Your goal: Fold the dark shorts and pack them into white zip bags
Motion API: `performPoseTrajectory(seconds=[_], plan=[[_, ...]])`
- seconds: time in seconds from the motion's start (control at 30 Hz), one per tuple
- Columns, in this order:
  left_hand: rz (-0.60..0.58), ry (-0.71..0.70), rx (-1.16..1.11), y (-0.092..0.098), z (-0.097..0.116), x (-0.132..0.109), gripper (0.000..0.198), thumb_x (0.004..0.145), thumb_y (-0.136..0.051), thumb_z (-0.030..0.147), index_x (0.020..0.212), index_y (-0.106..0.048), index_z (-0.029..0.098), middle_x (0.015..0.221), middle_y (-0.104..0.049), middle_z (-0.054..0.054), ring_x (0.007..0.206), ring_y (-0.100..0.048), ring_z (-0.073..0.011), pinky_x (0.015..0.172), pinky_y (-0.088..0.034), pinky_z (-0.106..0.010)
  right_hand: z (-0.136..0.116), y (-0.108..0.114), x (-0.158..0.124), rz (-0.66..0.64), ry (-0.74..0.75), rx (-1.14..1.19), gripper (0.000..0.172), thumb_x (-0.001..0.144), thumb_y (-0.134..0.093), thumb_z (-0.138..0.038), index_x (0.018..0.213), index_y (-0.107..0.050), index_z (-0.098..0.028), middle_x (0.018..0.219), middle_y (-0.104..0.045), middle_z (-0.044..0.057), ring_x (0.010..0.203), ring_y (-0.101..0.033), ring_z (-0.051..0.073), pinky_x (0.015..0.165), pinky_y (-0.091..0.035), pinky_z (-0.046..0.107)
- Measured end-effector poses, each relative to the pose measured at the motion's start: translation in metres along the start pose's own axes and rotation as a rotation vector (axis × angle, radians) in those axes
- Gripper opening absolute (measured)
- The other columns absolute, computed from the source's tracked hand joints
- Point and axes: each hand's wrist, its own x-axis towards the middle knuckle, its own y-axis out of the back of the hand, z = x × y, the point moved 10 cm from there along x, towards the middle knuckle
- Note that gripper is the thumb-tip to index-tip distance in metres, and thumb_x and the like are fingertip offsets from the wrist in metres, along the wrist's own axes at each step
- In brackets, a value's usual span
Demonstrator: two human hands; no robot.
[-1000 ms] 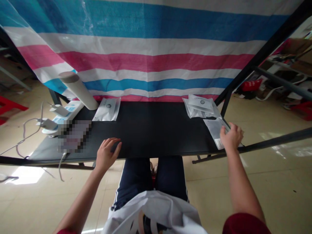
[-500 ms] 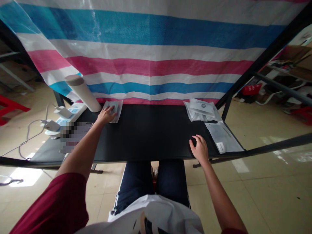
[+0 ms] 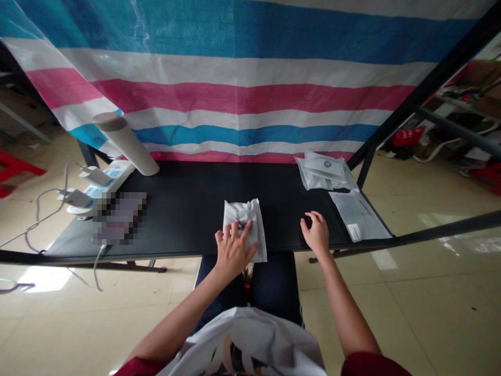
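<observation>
My left hand (image 3: 234, 248) lies flat, fingers spread, on a white plastic pouch (image 3: 246, 222) at the near edge of the black table (image 3: 188, 203). Apart from it, my right hand (image 3: 315, 233) rests on the table's near edge with fingers curled loosely and nothing in them. A flat clear bag with a small label (image 3: 358, 214) lies just right of that hand. Further back on the right sits a small pile of white pouches (image 3: 324, 171).
A white tube (image 3: 127, 144) leans at the table's back left. Beside it are a power strip with plugged chargers (image 3: 99, 185) and a blurred flat object (image 3: 119, 216). A striped tarp (image 3: 242, 78) hangs behind. A black frame bar (image 3: 442, 227) runs along the right.
My left hand reached to the back left, took the white pouch beside the tube and slid it to the near middle. My right hand left the clear bag and moved left.
</observation>
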Motion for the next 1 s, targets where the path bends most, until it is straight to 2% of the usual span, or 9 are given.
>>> performPoseTrajectory(seconds=[0.1,0.2,0.27,0.33,0.37,0.5,0.67,0.87,1.0], plan=[[0.043,0.023,-0.026,0.007,0.004,0.013,0.057,0.087,-0.054,0.055,0.136,-0.052,0.024,0.124,-0.057,-0.019,0.113,-0.049,-0.0388,0.089,-0.039,-0.056,-0.032,-0.018,0.005,-0.074,-0.065,0.225,0.039,0.093,-0.044,-0.048,0.103,-0.067,-0.018,0.097,-0.068,0.014,0.091,-0.063,0.027,0.085,-0.048,0.039],[0.032,0.041,-0.037,0.002,-0.005,0.057,0.051,0.093,-0.048,0.051,0.131,-0.054,0.018,0.123,-0.058,-0.020,0.116,-0.049,-0.0377,0.092,-0.039,-0.054,-0.076,-0.059,0.015,-0.266,-0.139,0.478,0.038,0.094,-0.045,-0.052,0.098,-0.066,-0.021,0.081,-0.069,0.008,0.072,-0.065,0.022,0.068,-0.046,0.030],[-0.063,0.085,-0.046,-0.015,-0.016,0.093,0.045,0.096,-0.042,0.045,0.127,-0.056,0.016,0.122,-0.060,-0.020,0.117,-0.050,-0.0355,0.095,-0.039,-0.052,-0.102,-0.085,0.025,-0.364,-0.175,0.544,0.035,0.092,-0.049,-0.052,0.087,-0.066,-0.022,0.072,-0.067,0.005,0.065,-0.063,0.020,0.062,-0.043,0.027],[-0.292,0.141,-0.073,-0.047,-0.027,0.119,0.042,0.097,-0.036,0.041,0.120,-0.061,0.015,0.122,-0.062,-0.018,0.119,-0.052,-0.0332,0.096,-0.041,-0.049,-0.120,-0.105,0.036,-0.427,-0.178,0.542,0.033,0.091,-0.052,-0.048,0.075,-0.063,-0.022,0.066,-0.065,0.004,0.063,-0.061,0.019,0.059,-0.040,0.026],[-0.345,0.143,-0.087,-0.056,-0.030,0.129,0.039,0.097,-0.036,0.039,0.112,-0.065,0.017,0.117,-0.066,-0.016,0.115,-0.056,-0.0312,0.094,-0.043,-0.045,-0.125,-0.113,0.042,-0.450,-0.174,0.535,0.032,0.090,-0.053,-0.045,0.071,-0.062,-0.021,0.065,-0.064,0.004,0.063,-0.061,0.019,0.058,-0.040,0.025],[-0.428,0.150,-0.143,-0.075,-0.037,0.144,0.032,0.095,-0.039,0.033,0.105,-0.069,0.024,0.104,-0.072,-0.009,0.099,-0.066,-0.0246,0.083,-0.048,-0.033,-0.129,-0.132,0.054,-0.501,-0.201,0.582,0.024,0.086,-0.056,-0.039,0.073,-0.063,-0.021,0.064,-0.061,0.001,0.061,-0.058,0.017,0.054,-0.039,0.024],[-0.414,0.166,-0.190,-0.074,-0.040,0.141,0.031,0.095,-0.041,0.035,0.110,-0.067,0.028,0.108,-0.072,-0.007,0.099,-0.067,-0.0243,0.080,-0.048,-0.031,-0.120,-0.126,0.033,-0.507,-0.258,0.687,0.024,0.082,-0.060,-0.043,0.076,-0.064,-0.020,0.066,-0.062,0.002,0.058,-0.057,0.016,0.048,-0.041,0.023],[-0.385,0.158,-0.195,-0.071,-0.041,0.149,0.031,0.094,-0.043,0.037,0.106,-0.070,0.027,0.105,-0.073,-0.007,0.101,-0.067,-0.0257,0.085,-0.046,-0.035,-0.113,-0.087,-0.056,-0.510,-0.296,0.708,0.027,0.084,-0.058,-0.048,0.080,-0.065,-0.022,0.069,-0.067,0.007,0.061,-0.064,0.024,0.050,-0.048,0.031],[-0.383,0.153,-0.190,-0.072,-0.040,0.151,0.030,0.094,-0.043,0.036,0.104,-0.070,0.027,0.105,-0.073,-0.008,0.102,-0.066,-0.0263,0.090,-0.044,-0.039,-0.119,-0.069,-0.104,-0.565,-0.387,0.792,0.038,0.086,-0.055,-0.058,0.082,-0.065,-0.021,0.070,-0.070,0.009,0.060,-0.068,0.026,0.051,-0.052,0.033]])
